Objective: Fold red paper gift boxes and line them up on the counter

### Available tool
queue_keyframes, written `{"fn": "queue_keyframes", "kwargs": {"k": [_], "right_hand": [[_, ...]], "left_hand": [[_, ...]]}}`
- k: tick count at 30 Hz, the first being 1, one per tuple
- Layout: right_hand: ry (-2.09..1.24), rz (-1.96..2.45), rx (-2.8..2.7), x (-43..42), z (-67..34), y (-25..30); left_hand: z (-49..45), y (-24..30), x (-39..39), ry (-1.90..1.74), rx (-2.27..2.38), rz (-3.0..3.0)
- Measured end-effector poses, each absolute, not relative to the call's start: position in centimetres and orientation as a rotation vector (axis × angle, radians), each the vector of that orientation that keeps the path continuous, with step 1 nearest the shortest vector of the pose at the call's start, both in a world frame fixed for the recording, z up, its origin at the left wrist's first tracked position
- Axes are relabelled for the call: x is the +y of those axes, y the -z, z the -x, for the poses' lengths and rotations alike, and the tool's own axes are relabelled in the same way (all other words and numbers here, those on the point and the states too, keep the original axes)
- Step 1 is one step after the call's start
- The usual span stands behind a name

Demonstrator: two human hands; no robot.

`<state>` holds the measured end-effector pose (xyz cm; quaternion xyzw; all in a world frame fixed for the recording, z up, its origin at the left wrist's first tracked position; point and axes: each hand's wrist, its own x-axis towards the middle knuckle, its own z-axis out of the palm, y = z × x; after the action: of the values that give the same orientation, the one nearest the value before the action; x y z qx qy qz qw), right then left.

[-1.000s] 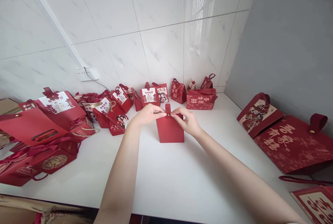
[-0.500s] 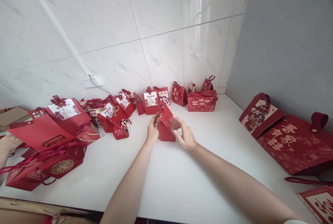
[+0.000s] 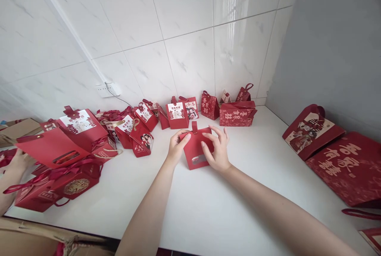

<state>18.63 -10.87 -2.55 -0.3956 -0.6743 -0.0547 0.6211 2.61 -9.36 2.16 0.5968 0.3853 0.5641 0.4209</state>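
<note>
A small red gift box with a tab on top and a small clear window in its face stands on the white table in front of me. My left hand grips its left upper corner, thumb on the front. My right hand holds its right side, thumb on the face and fingers spread behind. Both hands are closed round this box.
Several small red gift boxes line the tiled wall at the back. Larger red boxes are piled at the left, where another person's hand reaches in. Big red bags lie at the right by the grey wall.
The box has been turned round on the table: its plain back faced me, then an edge, now the windowed face. My hands moved from pinching the top tab to holding its sides.
</note>
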Motion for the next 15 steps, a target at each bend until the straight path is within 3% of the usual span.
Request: {"fn": "queue_keyframes", "kwargs": {"k": [15], "right_hand": [[0.275,0.839,-1.777,-9.9,-20.0,2.9]], "left_hand": [[-3.3,-2.4,-9.9,-1.375,1.039,-1.491]]}}
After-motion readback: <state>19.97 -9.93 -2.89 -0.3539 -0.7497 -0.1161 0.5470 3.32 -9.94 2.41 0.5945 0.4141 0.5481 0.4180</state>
